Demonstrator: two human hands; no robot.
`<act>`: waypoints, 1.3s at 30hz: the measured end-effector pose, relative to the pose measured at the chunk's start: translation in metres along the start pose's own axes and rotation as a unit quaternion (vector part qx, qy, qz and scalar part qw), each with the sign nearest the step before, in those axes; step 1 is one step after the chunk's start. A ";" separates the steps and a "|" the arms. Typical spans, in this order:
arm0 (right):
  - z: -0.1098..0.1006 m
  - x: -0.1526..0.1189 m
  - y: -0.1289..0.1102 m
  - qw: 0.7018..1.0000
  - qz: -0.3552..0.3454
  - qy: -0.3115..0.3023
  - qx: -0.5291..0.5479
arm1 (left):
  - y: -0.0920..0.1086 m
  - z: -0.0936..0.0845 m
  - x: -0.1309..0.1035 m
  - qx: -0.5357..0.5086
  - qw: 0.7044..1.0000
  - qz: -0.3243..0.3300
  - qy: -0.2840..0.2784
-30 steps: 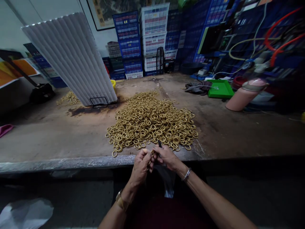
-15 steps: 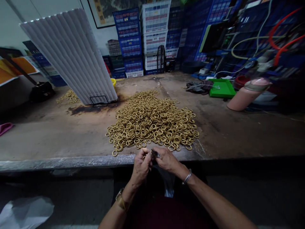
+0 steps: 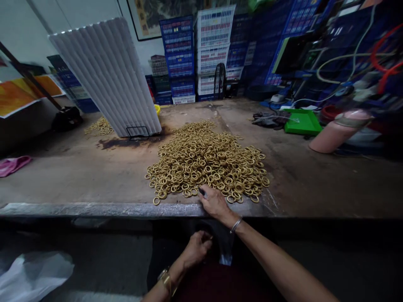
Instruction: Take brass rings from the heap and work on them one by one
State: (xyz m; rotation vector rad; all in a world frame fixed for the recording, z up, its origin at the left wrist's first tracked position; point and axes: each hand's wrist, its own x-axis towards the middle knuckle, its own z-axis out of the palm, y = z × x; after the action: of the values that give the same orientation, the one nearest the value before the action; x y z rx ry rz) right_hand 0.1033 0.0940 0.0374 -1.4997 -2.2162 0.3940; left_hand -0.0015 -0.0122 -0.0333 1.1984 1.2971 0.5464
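Head view: my left hand (image 3: 198, 248) sits low beyond the bench edge at 6 o'clock from the heap of rings (image 3: 208, 163), its fingers curled in – I can't tell whether they pinch anything. My right hand (image 3: 215, 204) is the nearer one, at the heap's near fringe, with the bulk lying toward 12 o'clock of it. Its fingers are closed around a dark slim object (image 3: 202, 191); whether the tips touch a ring is hidden. The heap runs widest from 9 to 3 and tapers toward 12.

Going left to right around the heap, I see a soft, rumpled pink cloth (image 3: 13, 166) at 9 o'clock and a pale, ribbed panel (image 3: 107, 75) leaning between 10 and 11. The rings are round, dull gold and probably metal – thin loops lying tangled on the worn, scuffed workbench (image 3: 299, 184). A shallow, smooth green tray (image 3: 302, 121) sits toward 2, then a rounded, tilted pink bottle (image 3: 329, 136) nearer 3.
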 end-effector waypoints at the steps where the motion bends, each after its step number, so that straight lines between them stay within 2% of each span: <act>1: 0.001 0.002 -0.004 1.000 0.005 -0.008 -0.005 | -0.007 0.001 0.004 0.044 0.999 0.018 0.007; 3: 0.003 0.006 -0.011 0.999 0.018 -0.028 -0.023 | -0.014 0.002 0.009 0.110 0.993 0.040 0.001; 5: 0.003 0.008 -0.016 0.998 0.023 -0.045 -0.044 | -0.013 0.003 0.010 0.136 0.990 0.047 -0.008; 11: 0.006 0.009 -0.018 0.995 0.023 -0.057 -0.073 | 0.020 0.000 -0.007 0.038 0.994 0.103 -0.019; 14: 0.005 0.010 -0.010 0.999 0.011 -0.029 -0.022 | 0.038 -0.007 -0.016 -0.036 0.990 0.132 0.027; 17: 0.000 0.009 -0.001 0.994 0.021 -0.012 0.109 | 0.049 -0.018 -0.017 -0.115 0.978 0.119 0.124; 19: -0.005 0.004 0.004 0.971 0.066 -0.039 0.225 | 0.054 -0.026 -0.014 -0.124 0.964 0.134 0.196; 21: -0.010 -0.002 0.007 0.928 0.136 -0.080 0.338 | 0.057 -0.033 -0.008 -0.095 0.949 0.182 0.238; 23: -0.015 -0.009 0.007 0.875 0.199 -0.102 0.429 | 0.058 -0.036 -0.002 -0.050 0.939 0.235 0.247; 25: -0.019 -0.015 0.007 0.832 0.233 -0.107 0.492 | 0.058 -0.037 0.003 0.000 0.931 0.277 0.240; 28: -0.026 -0.020 0.009 0.792 0.252 -0.135 0.539 | 0.057 -0.035 0.009 0.067 0.916 0.318 0.238; 31: -0.034 -0.024 0.013 0.756 0.251 -0.203 0.570 | 0.058 -0.036 0.013 0.111 0.897 0.358 0.233; 34: -0.040 -0.027 0.017 0.718 0.242 -0.263 0.597 | 0.063 -0.039 0.015 0.139 0.880 0.406 0.205; 36: -0.041 -0.030 0.019 0.702 0.239 -0.282 0.609 | 0.067 -0.041 0.015 0.151 0.870 0.428 0.194; 39: -0.040 -0.034 0.020 0.697 0.240 -0.286 0.613 | 0.075 -0.042 0.013 0.167 0.857 0.446 0.195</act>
State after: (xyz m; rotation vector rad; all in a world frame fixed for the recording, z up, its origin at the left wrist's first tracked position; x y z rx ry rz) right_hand 0.1505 0.0701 0.0565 -1.0952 -1.1117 2.2011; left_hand -0.0145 0.0409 0.0344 2.0746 1.1257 1.3256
